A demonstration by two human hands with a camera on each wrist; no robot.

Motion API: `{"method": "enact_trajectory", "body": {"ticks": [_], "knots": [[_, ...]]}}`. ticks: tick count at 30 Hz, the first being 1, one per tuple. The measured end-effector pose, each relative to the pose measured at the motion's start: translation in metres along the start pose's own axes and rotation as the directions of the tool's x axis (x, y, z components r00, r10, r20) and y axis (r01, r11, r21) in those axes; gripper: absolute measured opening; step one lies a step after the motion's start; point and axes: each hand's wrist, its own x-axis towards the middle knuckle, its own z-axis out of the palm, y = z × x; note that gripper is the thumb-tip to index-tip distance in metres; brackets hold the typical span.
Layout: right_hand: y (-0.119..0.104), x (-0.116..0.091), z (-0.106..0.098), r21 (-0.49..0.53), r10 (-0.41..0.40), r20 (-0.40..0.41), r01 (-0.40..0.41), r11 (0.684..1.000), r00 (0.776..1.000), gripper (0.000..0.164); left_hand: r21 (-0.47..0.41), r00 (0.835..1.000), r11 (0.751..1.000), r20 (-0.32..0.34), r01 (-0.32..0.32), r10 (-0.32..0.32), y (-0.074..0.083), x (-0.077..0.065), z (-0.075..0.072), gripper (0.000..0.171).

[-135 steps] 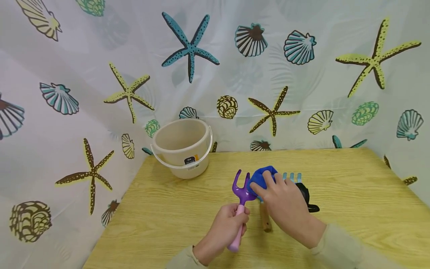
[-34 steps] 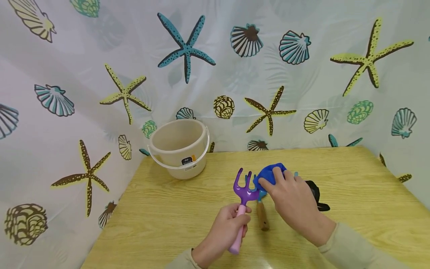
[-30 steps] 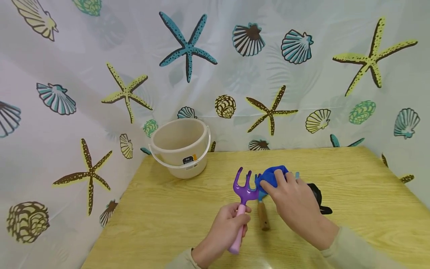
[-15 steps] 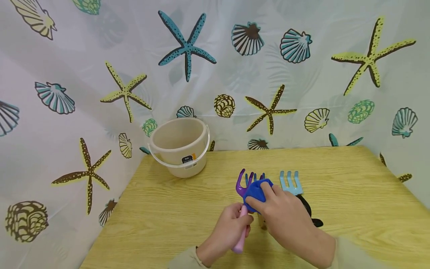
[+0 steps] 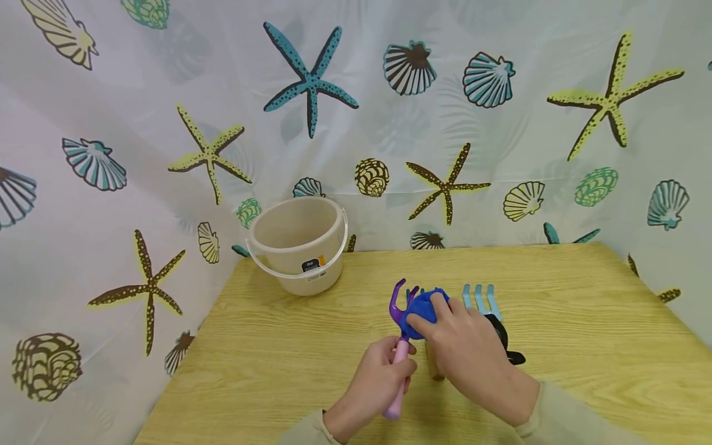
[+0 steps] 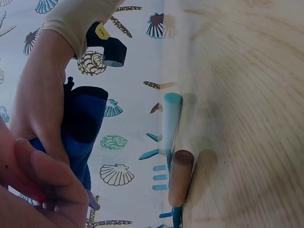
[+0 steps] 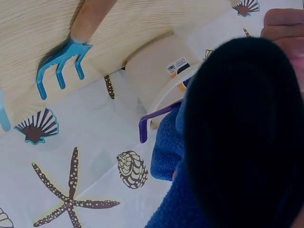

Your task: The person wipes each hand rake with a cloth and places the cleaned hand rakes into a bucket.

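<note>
In the head view my left hand [image 5: 378, 377] grips the pink handle of a purple hand fork [image 5: 396, 408], tines pointing away from me. My right hand [image 5: 473, 352] holds a bunched blue cloth [image 5: 419, 316] against the fork's head, covering much of it; a curved purple tine sticks out at the left. The right wrist view shows a purple tine [image 7: 156, 114] emerging beside the cloth [image 7: 166, 147]. Just beyond, a blue hand rake [image 7: 61, 61] with a wooden handle lies on the table, partly hidden behind my right hand in the head view.
A light blue rake [image 5: 483, 301] lies farther right, its pale handle [image 6: 172, 118] visible in the left wrist view. A beige bucket [image 5: 297, 266] with a white handle stands at the back left. Behind the wooden table [image 5: 267, 371] hangs a curtain [image 5: 489, 31] with shells and starfish.
From a second ago, my right hand has brought the cloth left and nearer, from the fork's right side onto its head. The light blue rake's tines have come into view. My left hand keeps its grip.
</note>
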Motion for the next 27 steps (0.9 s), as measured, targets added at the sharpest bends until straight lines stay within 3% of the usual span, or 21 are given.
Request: {"method": "enact_trajectory", "body": {"ticks": [6,12,21,27], "knots": [[0.009,0.002,0.005,-0.045,0.041,0.044,-0.039,0.998,0.998,0.044,-0.044,1.000,0.999,-0.011,-0.001,0.001,0.000,0.001,-0.001,0.015],[0.016,-0.002,0.006,-0.001,0.054,0.082,-0.054,0.999,0.995,0.049,-0.105,0.998,0.995,-0.065,0.000,-0.007,0.000,0.004,-0.003,0.026],[0.020,-0.004,-0.004,0.057,0.061,0.054,-0.064,0.996,0.997,0.050,-0.201,0.998,0.980,-0.054,0.002,-0.013,0.003,0.010,-0.012,0.022],[0.027,-0.003,-0.010,0.054,0.082,0.018,-0.082,0.995,0.997,0.048,-0.174,0.996,0.985,-0.085,-0.004,-0.011,0.002,0.013,-0.015,0.028]]}}
